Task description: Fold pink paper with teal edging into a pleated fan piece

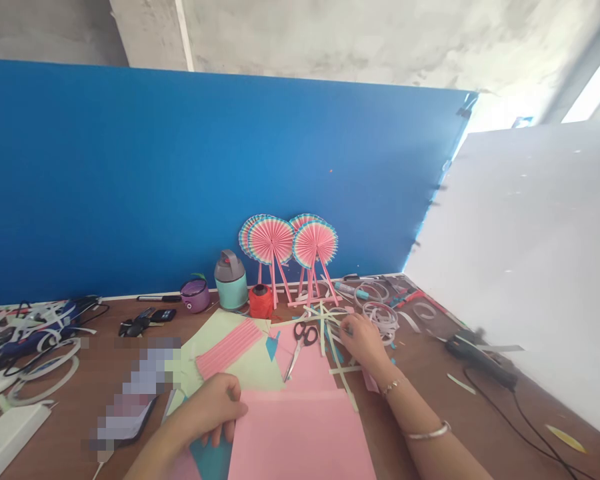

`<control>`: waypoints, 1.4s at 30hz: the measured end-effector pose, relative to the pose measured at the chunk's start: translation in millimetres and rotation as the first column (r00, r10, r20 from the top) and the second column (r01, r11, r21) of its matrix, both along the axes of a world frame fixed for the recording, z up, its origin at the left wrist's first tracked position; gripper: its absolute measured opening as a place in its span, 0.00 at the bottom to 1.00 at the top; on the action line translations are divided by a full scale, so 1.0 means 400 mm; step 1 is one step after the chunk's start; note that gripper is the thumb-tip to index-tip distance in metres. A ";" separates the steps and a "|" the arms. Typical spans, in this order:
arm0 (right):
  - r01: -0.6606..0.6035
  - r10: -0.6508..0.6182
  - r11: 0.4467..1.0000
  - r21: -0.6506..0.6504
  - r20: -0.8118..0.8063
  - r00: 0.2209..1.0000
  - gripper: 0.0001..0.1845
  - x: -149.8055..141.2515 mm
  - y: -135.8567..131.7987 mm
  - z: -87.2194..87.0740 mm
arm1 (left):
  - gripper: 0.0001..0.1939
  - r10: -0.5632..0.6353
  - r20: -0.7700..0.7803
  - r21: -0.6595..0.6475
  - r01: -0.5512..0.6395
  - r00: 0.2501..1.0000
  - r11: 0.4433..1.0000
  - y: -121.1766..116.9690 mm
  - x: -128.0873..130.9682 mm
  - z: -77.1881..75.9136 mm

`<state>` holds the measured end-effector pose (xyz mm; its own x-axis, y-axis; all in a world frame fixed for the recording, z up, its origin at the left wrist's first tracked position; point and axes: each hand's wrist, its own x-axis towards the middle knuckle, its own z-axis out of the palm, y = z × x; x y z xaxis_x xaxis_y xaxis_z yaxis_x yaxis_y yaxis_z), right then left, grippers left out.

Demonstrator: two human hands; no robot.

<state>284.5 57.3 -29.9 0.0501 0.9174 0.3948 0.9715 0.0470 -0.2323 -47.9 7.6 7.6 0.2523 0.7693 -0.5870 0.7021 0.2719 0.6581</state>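
My left hand [219, 408] is closed at the upper left corner of a pink paper sheet [300, 433], thumb and fingers pinching its edge. My right hand [363, 341] reaches into pale green and blue paper strips [324, 333], fingers curled together; what they hold, if anything, is hidden. Between the hands, scissors [300, 347] with dark handles lie partly open on another pink sheet [317, 367]. A pleated pink paper piece [230, 348] rests on light green paper [253, 373]. Some blue paper [213, 457] shows under my left hand.
Behind stand pink pleated paper wheels [271, 240] on stands, a red spool [261, 303], a teal flask [231, 283] and a purple cup [195, 295]. A phone [135, 407] lies left, rolled white strips [381, 320] and a corded black tool [483, 360] right. A blue partition [130, 180] closes the back.
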 end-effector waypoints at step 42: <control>-0.065 0.064 0.998 0.011 0.053 0.997 0.11 -0.028 0.008 -0.012 | 0.17 0.036 0.068 0.028 -0.038 0.997 0.999 0.007 -0.004 -0.009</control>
<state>273.3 60.7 -34.7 -0.0303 0.9131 0.4066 0.9773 0.1125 -0.1797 -49.5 10.4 4.1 0.2621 0.7951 -0.5469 0.6454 0.2769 0.7119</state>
